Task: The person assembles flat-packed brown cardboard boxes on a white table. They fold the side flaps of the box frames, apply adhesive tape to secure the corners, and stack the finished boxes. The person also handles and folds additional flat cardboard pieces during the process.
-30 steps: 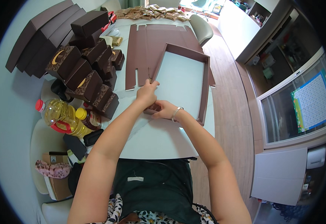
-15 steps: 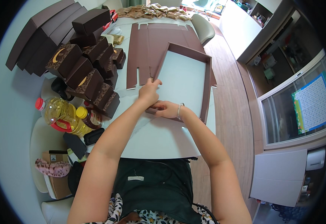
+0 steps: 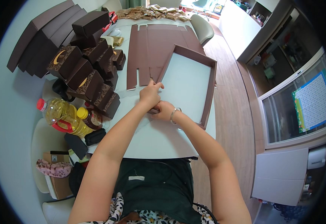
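A shallow brown cardboard box tray (image 3: pixel 208 93) with a pale inside stands tilted askew on the white table. At its near left corner, my left hand (image 3: pixel 150 94) is closed on the side wall, thumb and index finger at the top edge. Just below and to the right, my right hand (image 3: pixel 164 111) pinches the same corner along the near wall. My fingers hide most of that corner. Beneath the tray's far left side lie flat brown cardboard sheets (image 3: pixel 144 41) with cut slots and flaps.
Small dark brown boxes (image 3: pixel 88 84) are piled at the left, with large dark box parts (image 3: pixel 43 33) behind them. An oil bottle (image 3: pixel 60 114) and a yellow-capped jar (image 3: pixel 90 117) stand nearer. Gold packets (image 3: pixel 151 13) cover the table's far end; a chair (image 3: pixel 202 30) stands at right.
The tray has turned slightly, its far end and right side shifting right. My right hand has moved a little with the corner; both hands keep their grip.
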`<state>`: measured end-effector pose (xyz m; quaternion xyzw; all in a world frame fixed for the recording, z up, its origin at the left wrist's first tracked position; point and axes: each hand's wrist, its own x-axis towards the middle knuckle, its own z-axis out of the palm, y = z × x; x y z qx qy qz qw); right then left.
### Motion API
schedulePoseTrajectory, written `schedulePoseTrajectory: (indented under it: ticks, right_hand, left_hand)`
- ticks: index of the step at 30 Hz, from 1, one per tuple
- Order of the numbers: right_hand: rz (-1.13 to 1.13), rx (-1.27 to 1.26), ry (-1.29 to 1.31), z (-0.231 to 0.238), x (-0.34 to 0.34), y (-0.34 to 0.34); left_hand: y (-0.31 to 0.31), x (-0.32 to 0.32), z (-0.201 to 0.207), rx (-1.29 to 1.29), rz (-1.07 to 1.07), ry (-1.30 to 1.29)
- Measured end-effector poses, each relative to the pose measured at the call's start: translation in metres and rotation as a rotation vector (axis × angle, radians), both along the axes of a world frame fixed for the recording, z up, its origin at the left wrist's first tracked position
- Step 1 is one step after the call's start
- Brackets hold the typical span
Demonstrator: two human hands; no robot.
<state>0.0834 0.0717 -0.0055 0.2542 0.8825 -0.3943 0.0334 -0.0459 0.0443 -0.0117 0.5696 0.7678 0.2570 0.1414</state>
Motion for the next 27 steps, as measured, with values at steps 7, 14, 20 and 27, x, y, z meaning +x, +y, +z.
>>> schedulePoseTrajectory:
  ticks: [7,14,20,27]
  right_hand:
    - [-0.017,0.137,0.180,-0.002,0.009,-0.010]
    - [-0.067,0.457,0.021,0.010,0.038,-0.010]
    - [-0.062,0.666,-0.084,-0.001,0.085,-0.003]
    - [-0.175,0.541,0.594,0.024,0.137,0.024]
  left_hand:
    - [0.000,0.007,-0.003,0.045,0.051,0.005]
    - [0.004,-0.013,0.003,0.119,0.052,0.213]
    - [-0.012,0.042,0.023,0.267,-0.492,-0.051]
    - [-0.031,0.059,0.026,0.089,-0.590,-0.209]
